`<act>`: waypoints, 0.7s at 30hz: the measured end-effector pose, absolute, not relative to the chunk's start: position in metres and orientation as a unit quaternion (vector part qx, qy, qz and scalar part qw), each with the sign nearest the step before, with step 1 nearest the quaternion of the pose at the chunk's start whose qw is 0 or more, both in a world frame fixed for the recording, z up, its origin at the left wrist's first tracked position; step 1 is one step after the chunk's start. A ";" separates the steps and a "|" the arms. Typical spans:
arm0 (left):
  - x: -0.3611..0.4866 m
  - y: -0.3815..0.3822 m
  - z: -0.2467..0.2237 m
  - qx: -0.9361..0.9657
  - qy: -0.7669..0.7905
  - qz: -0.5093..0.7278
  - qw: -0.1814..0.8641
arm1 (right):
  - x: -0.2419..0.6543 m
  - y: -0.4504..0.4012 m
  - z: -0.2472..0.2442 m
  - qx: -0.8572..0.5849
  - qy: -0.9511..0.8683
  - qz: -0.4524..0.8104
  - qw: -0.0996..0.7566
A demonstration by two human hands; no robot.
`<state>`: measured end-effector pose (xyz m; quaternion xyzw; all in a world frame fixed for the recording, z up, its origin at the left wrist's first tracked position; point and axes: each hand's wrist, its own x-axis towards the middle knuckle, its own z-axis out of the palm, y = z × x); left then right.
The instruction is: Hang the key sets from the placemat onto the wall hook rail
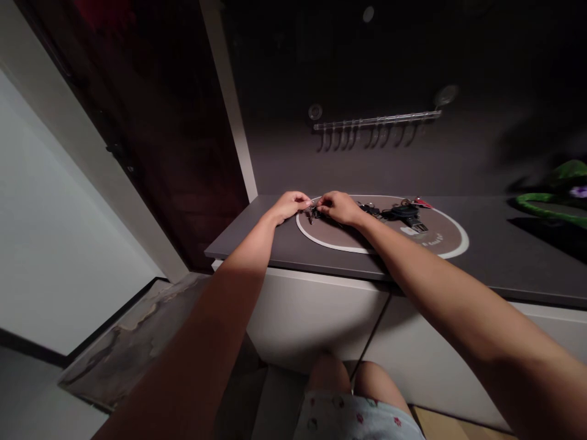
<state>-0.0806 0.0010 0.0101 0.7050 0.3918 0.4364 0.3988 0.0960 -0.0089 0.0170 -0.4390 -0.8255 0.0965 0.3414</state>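
A small bunch of metal keys [312,215] lies at the left end of an oval brown mat with a white rim [330,244]. My left hand [288,206] pinches at the bunch from the left, thumb and forefinger together. From the right, my right hand [340,208] has its fingers closed on the same bunch; its fingertips partly hide what they grip. Beside my right wrist are more dark keys [370,209]. Further right on the mat rests a cluster of black key fobs [405,212] with a red tag [422,203].
The mat lies on a grey countertop [486,256] above white cabinet doors [316,311]. On the dark back wall hangs a clear rail with several hooks [376,122]. A green object [550,205] stands at the right. To the left is a dark door [160,134].
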 end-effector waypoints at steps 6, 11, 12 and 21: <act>-0.079 0.004 0.010 0.642 0.357 0.476 0.483 | 0.093 -0.010 0.014 -0.428 -0.779 0.219 0.402; -0.077 0.002 0.010 0.587 0.340 0.496 0.542 | 0.091 -0.014 0.018 -0.409 -0.728 0.314 0.451; -0.076 0.002 0.010 0.581 0.336 0.499 0.549 | 0.090 -0.015 0.019 -0.402 -0.720 0.334 0.456; -0.067 0.004 0.008 0.547 0.307 0.514 0.585 | 0.089 -0.022 0.022 -0.389 -0.691 0.403 0.457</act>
